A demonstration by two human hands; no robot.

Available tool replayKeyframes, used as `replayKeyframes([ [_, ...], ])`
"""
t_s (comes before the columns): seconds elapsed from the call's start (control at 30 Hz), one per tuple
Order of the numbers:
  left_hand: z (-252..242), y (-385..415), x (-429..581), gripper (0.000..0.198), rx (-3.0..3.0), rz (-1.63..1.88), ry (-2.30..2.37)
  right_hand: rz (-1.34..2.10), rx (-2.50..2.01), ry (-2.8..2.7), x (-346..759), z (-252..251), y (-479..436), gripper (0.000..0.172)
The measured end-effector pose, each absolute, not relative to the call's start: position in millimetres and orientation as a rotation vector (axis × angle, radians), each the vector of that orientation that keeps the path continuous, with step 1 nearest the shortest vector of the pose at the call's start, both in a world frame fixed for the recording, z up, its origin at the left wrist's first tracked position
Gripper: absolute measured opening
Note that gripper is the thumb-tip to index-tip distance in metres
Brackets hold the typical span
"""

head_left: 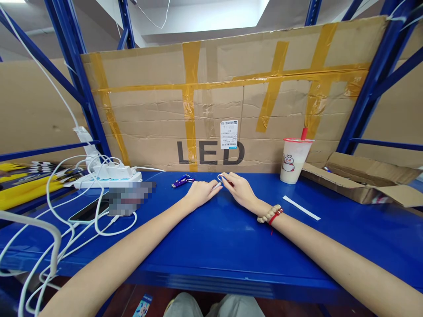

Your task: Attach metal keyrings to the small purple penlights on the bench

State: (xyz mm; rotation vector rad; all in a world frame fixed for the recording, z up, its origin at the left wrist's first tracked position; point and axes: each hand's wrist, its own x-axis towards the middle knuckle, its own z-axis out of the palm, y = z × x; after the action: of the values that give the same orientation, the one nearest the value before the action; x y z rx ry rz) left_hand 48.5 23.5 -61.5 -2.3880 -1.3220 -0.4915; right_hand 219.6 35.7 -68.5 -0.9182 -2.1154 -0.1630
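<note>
At the middle of the blue table (211, 237), my left hand (203, 194) and my right hand (238, 189) meet with fingertips close together. Between them is a narrow white strip (219, 177), curled into a small loop; its material is too small to tell. Fingers of both hands are pinched on it. A wooden-bead bracelet (268, 214) and a red cord circle my right wrist. A flat white strip (301, 208) lies to the right of my right hand. Small purple objects (183, 181) rest beyond my left hand.
A lidded drink cup (293, 163) with a red straw stands back right, beside an open cardboard box (360, 178). White cables (99, 220), a power strip (109, 178) and a phone (87, 212) crowd the left. Taped cardboard (148, 119) walls off the back.
</note>
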Motion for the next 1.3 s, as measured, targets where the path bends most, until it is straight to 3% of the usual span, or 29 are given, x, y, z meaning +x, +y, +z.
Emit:
replayKeyframes([
  [0.23, -62, 23, 49, 0.038, -2.392, -0.504, -1.291, -0.179, -1.017, -2.093, 220, -67, 34, 0.025],
  [0.6, -61, 21, 49, 0.036, -2.354, -0.522, -1.297, -0.416, -1.729, -2.039, 237, -68, 44, 0.031],
  [0.87, -61, 21, 49, 0.037, -2.334, -0.474, -1.286, -0.441, -1.765, -1.957, 251, -79, 55, 0.023],
  [1.13, -62, 23, 48, 0.038, -2.334, -0.439, -1.301, 0.294, -1.272, -1.884, 222, -66, 39, 0.046],
  [1.3, -61, 22, 48, 0.038, -2.324, -0.458, -1.309, 0.660, -1.089, -1.808, 209, -64, 32, 0.037],
])
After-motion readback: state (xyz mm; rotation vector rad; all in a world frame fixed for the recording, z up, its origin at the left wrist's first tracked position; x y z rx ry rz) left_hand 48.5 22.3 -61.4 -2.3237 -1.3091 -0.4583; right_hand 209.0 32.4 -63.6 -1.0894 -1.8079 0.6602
